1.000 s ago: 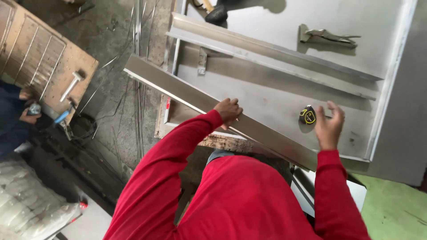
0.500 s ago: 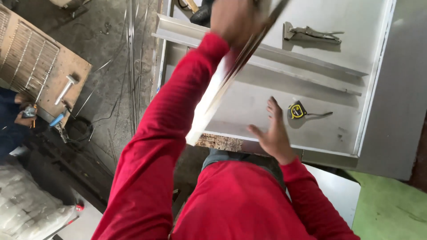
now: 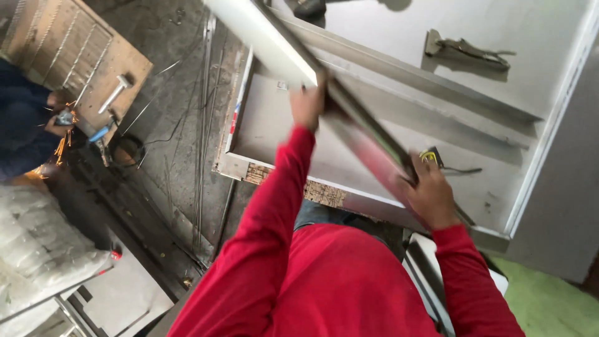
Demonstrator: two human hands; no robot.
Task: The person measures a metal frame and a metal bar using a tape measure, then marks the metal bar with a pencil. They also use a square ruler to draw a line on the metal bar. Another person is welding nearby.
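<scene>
Both of my hands hold a long metal angle bar (image 3: 274, 43), lifted off the grey sheet-metal panel (image 3: 561, 37) and slanting from the upper left to the lower right. My left hand (image 3: 308, 106) grips it near the middle. My right hand (image 3: 429, 195) grips its lower end, above the panel's near edge. A yellow tape measure (image 3: 430, 156) lies on the panel just behind my right hand, half hidden. My sleeves are red.
A second long angle bar (image 3: 437, 81) lies across the panel, with a locking clamp (image 3: 468, 48) beyond it. At left, another person (image 3: 25, 118) grinds on a wooden board (image 3: 81, 56), throwing sparks. Thin rods lie on the dark floor (image 3: 181, 143).
The bar lay flat on the panel a second ago. My left hand raised it, and my right hand came off the panel and took hold of its lower end.
</scene>
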